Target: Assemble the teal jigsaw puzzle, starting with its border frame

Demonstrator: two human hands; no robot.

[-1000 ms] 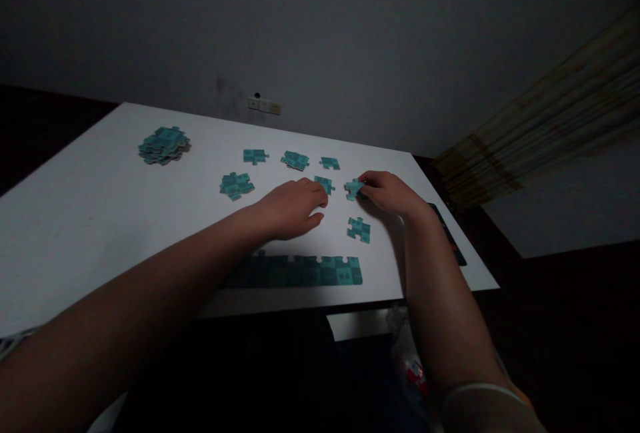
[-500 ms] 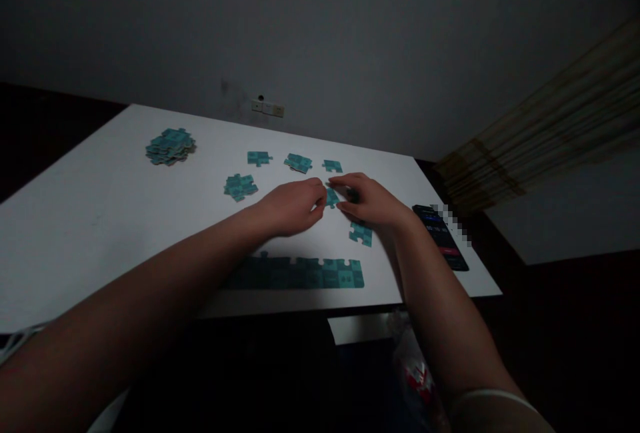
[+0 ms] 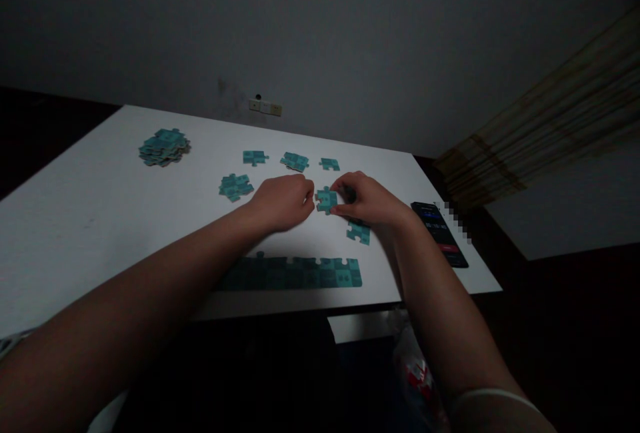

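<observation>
Our right hand (image 3: 349,194) pinches a teal puzzle piece (image 3: 327,200) at its edges, leaving its face visible. Our left hand (image 3: 285,203) curls nearby, grip unclear.

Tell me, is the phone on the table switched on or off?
On. The phone shows pale digits and a red bar on its dark screen.
</observation>
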